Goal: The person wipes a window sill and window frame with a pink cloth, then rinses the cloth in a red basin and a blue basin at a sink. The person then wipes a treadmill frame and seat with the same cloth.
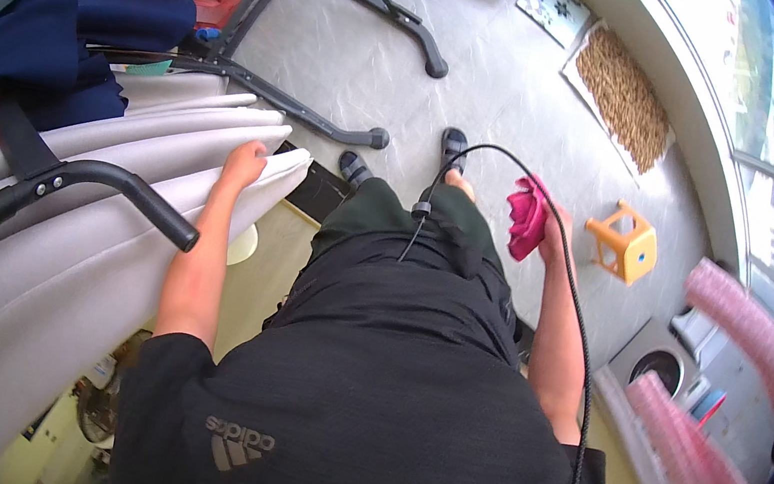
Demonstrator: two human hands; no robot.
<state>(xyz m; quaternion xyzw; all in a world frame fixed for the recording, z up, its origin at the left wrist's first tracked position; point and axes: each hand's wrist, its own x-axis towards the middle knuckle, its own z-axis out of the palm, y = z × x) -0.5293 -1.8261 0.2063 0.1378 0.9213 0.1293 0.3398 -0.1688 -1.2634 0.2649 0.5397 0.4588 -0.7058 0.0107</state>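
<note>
My left hand grips the front edge of a pale grey curtain, which hangs in long folds on the left. Some of its fingers are hidden in the cloth. A crumpled magenta cloth is held in my right hand, out over the tiled floor. A black braided cable loops in front of my body and passes across the right wrist. Just behind the left forearm, a black padded handlebar juts out in front of the curtain.
Dark blue clothing hangs at upper left. A black metal frame stands with its feet on the floor. A yellow plastic stool is at right, below a sheet spread with brown pods or nuts. Pink fabric hangs at far right by a washing machine.
</note>
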